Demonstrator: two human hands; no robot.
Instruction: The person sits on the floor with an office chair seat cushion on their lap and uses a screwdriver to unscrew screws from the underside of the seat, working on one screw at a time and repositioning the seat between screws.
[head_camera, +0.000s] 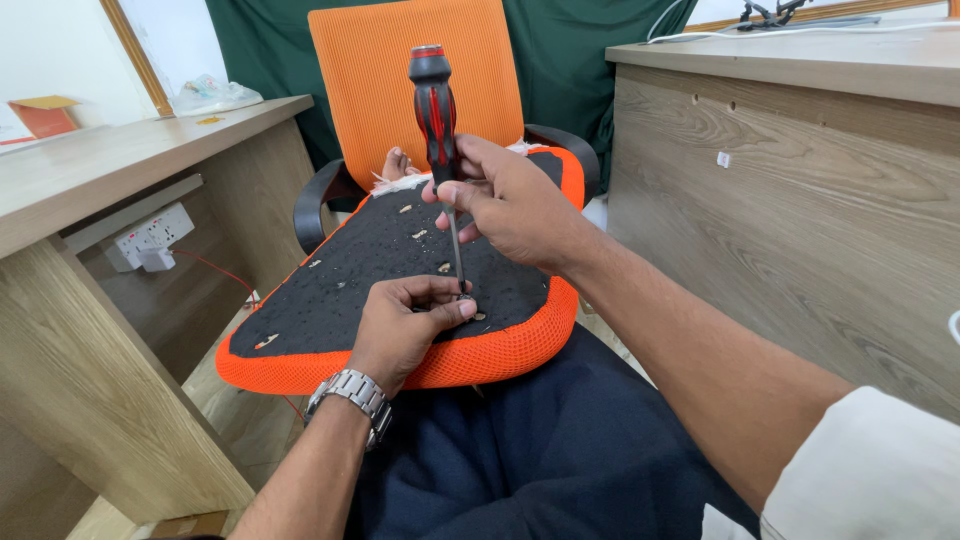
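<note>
An orange chair seat (500, 345) lies upside down across my lap, its black underside (390, 265) facing up with several small holes. My right hand (510, 200) grips a screwdriver (435, 110) with a red and black handle, held upright, its shaft running down to the seat's near edge. My left hand (410, 320), with a metal watch on the wrist, pinches at the shaft's tip, holding something small there; I cannot tell what it is.
An orange office chair back (400, 60) with black armrests stands just beyond the seat. A wooden desk (110, 170) with a white power strip (150, 238) is on the left. Another wooden desk (800, 180) rises on the right.
</note>
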